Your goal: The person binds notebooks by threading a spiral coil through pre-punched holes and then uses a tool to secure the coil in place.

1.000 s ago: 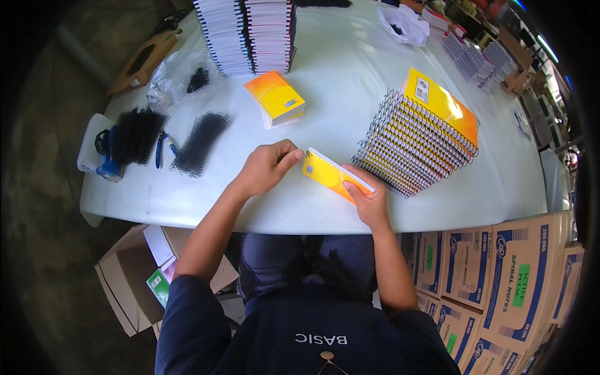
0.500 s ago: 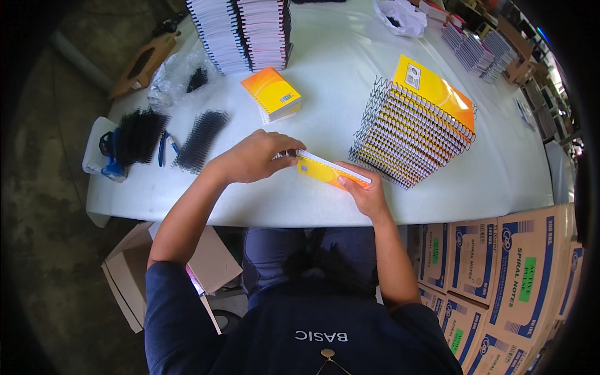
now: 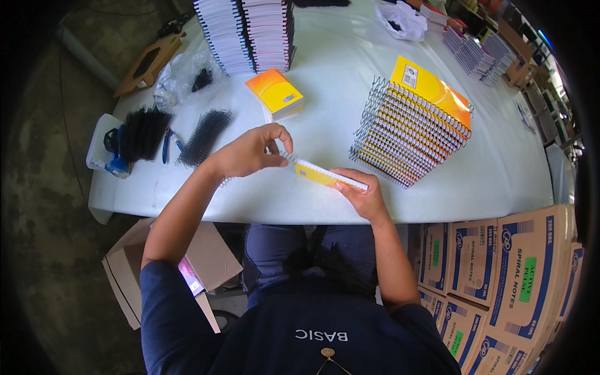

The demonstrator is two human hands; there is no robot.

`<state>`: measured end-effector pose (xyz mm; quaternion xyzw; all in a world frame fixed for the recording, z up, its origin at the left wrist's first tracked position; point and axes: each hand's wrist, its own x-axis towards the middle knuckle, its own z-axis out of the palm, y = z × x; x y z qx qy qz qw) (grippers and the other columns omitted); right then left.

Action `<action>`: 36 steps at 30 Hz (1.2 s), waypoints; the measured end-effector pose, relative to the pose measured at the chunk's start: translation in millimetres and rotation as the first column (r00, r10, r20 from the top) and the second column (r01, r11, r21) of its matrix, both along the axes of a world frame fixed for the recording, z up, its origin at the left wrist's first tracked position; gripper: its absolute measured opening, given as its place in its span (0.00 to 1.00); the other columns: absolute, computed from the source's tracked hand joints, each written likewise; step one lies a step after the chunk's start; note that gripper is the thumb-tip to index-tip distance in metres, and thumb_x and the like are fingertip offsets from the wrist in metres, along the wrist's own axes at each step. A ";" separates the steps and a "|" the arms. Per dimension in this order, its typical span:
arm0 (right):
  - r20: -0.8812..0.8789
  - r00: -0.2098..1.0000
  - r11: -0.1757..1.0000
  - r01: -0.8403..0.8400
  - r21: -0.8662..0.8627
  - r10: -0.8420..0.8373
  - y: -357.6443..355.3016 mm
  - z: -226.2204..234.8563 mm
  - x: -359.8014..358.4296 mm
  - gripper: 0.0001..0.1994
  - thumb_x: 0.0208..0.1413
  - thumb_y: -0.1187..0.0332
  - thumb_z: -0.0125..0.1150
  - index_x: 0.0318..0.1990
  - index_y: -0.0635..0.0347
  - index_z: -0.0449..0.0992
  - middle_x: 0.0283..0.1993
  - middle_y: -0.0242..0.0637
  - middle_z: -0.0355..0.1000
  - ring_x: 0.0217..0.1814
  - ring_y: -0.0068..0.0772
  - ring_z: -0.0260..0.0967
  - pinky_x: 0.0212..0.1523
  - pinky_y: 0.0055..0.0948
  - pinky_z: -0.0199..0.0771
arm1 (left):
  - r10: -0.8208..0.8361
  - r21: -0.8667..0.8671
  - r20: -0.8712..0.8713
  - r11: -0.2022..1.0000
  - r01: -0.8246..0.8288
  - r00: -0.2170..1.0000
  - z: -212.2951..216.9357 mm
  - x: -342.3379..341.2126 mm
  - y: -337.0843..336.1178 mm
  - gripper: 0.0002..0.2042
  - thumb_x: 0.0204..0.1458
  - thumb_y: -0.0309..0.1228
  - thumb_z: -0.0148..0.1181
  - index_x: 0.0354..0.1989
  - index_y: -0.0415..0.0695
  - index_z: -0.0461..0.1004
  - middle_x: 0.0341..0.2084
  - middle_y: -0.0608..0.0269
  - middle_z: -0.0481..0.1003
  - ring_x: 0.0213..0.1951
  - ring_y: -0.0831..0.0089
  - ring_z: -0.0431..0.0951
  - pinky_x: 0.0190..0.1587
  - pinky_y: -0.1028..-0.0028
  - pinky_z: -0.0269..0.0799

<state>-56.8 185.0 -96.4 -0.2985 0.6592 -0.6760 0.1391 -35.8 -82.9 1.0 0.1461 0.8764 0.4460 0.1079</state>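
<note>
A small yellow notebook [image 3: 319,175] is gripped near its right end by my right hand [image 3: 364,195], its punched, white-edged side turned up. My left hand [image 3: 253,152] pinches a dark spiral binding coil [image 3: 287,155] between thumb and fingers. The coil's tip is close to the notebook's left end; whether it has entered the holes I cannot tell. More of the coil shows below my left wrist. Beyond my hands lies a small stack of yellow-orange notebooks [image 3: 275,94]. To the right stands a tall pile of yellow-orange notebooks with coils [image 3: 415,125] sticking out on its left.
Loose black coils [image 3: 205,136] lie left, beside blue-handled pliers [image 3: 166,147] and a white container [image 3: 100,147]. Tall stacks of bound books [image 3: 240,37] stand at the back. Printed cartons [image 3: 519,269] are piled right of the table, and an open cardboard box [image 3: 209,256] sits below left.
My left hand has drawn slightly left, away from the notebook's end, and more coil shows at its fingertips. The notebook has tilted a little in my right hand.
</note>
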 end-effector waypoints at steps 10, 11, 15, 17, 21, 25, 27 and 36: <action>0.002 0.999 0.999 0.032 -0.012 -0.032 -3.8 2.4 2.6 0.14 0.56 0.76 0.53 0.49 0.69 0.72 0.45 0.39 0.74 0.45 0.22 0.69 0.49 0.22 0.68 | -0.079 -0.182 -0.078 0.981 0.064 0.994 3.6 -3.9 11.5 0.12 0.49 0.30 0.60 0.42 0.42 0.74 0.38 0.52 0.74 0.38 0.61 0.75 0.42 0.69 0.70; -0.016 0.999 0.999 0.034 -0.013 -0.035 -5.7 4.6 3.4 0.14 0.56 0.76 0.52 0.49 0.69 0.73 0.45 0.40 0.74 0.45 0.22 0.69 0.49 0.22 0.68 | -0.081 -0.244 -0.197 0.969 0.031 0.977 3.7 -2.7 13.3 0.12 0.49 0.30 0.60 0.42 0.41 0.74 0.38 0.53 0.74 0.38 0.62 0.75 0.43 0.68 0.69; 0.055 0.997 0.998 0.062 -0.006 -0.062 -6.4 -0.9 1.8 0.13 0.56 0.77 0.53 0.49 0.67 0.73 0.44 0.39 0.75 0.44 0.22 0.69 0.47 0.21 0.68 | -0.125 -0.476 -0.299 0.879 -0.035 0.946 -1.0 5.5 17.5 0.13 0.46 0.31 0.62 0.40 0.42 0.71 0.39 0.58 0.73 0.43 0.60 0.72 0.46 0.63 0.66; -0.011 0.997 0.997 0.077 0.019 -0.077 -6.1 -2.4 5.5 0.13 0.55 0.78 0.53 0.49 0.66 0.74 0.43 0.40 0.75 0.43 0.22 0.70 0.47 0.22 0.69 | -0.120 -0.580 -0.051 0.812 0.068 0.991 18.7 2.2 22.9 0.13 0.45 0.32 0.63 0.39 0.43 0.71 0.38 0.61 0.72 0.43 0.62 0.72 0.45 0.63 0.65; -0.105 0.985 0.989 0.140 0.054 -0.134 -10.2 1.5 16.1 0.14 0.53 0.80 0.54 0.48 0.64 0.74 0.42 0.40 0.76 0.42 0.24 0.72 0.46 0.23 0.70 | -0.247 -0.646 -0.465 0.751 -0.135 0.850 11.8 14.6 31.4 0.12 0.41 0.34 0.65 0.32 0.46 0.71 0.31 0.65 0.71 0.38 0.65 0.72 0.41 0.67 0.64; -0.160 0.980 0.990 0.126 0.059 -0.115 -18.0 3.9 28.1 0.14 0.53 0.80 0.54 0.48 0.64 0.74 0.43 0.41 0.76 0.42 0.28 0.74 0.45 0.24 0.71 | -0.215 -0.685 -0.471 0.700 -0.201 0.856 10.0 22.1 34.1 0.25 0.36 0.43 0.68 0.42 0.46 0.69 0.42 0.57 0.68 0.47 0.59 0.67 0.50 0.62 0.59; -0.206 0.970 0.987 0.146 0.066 -0.130 -22.6 3.0 35.0 0.14 0.53 0.80 0.54 0.48 0.64 0.74 0.43 0.41 0.76 0.43 0.28 0.74 0.45 0.25 0.71 | -0.129 -0.514 -0.724 0.756 -0.405 0.678 -5.4 31.9 33.6 0.34 0.35 0.48 0.68 0.51 0.45 0.66 0.52 0.50 0.64 0.55 0.53 0.63 0.56 0.57 0.55; -0.317 0.943 0.994 0.105 -0.002 -0.100 -46.0 2.4 62.8 0.16 0.49 0.83 0.53 0.47 0.64 0.74 0.45 0.46 0.74 0.44 0.44 0.75 0.43 0.32 0.74 | -0.120 -0.346 -0.913 0.733 -0.586 0.390 -88.0 83.7 11.7 0.53 0.42 0.71 0.40 0.63 0.32 0.48 0.60 0.28 0.49 0.63 0.33 0.42 0.59 0.38 0.24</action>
